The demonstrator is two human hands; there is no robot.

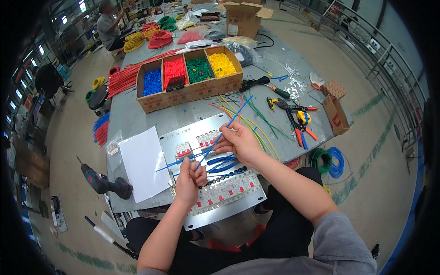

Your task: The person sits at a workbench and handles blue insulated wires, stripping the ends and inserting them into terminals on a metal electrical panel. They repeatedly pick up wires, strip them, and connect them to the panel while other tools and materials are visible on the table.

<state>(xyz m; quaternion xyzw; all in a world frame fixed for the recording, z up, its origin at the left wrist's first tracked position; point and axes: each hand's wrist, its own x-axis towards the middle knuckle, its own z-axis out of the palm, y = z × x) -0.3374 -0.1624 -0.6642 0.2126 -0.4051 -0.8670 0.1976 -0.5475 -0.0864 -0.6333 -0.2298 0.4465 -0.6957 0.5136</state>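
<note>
My right hand (240, 143) pinches a long blue wire (237, 113) that slants from the upper right down toward my left hand (189, 178). The left hand is closed, its thumb and fingers around blue wire (169, 164) whose ends stick out to the left. Both hands are above a metal mounting plate (171, 140). Red-levered circuit breakers (220, 198) line its near edge, and a smaller breaker block (183, 150) sits farther up. A bundle of blue wires (222, 163) lies on the plate by a row of black round parts (229, 176).
A cardboard box (192, 95) holds blue, red, green and yellow small parts. Left are a white sheet (144, 165) and a cordless drill (104, 181). To the right lie pliers (302, 130), a screwdriver (278, 91) and loose wires (263, 114). Another person (109, 28) is at the far left.
</note>
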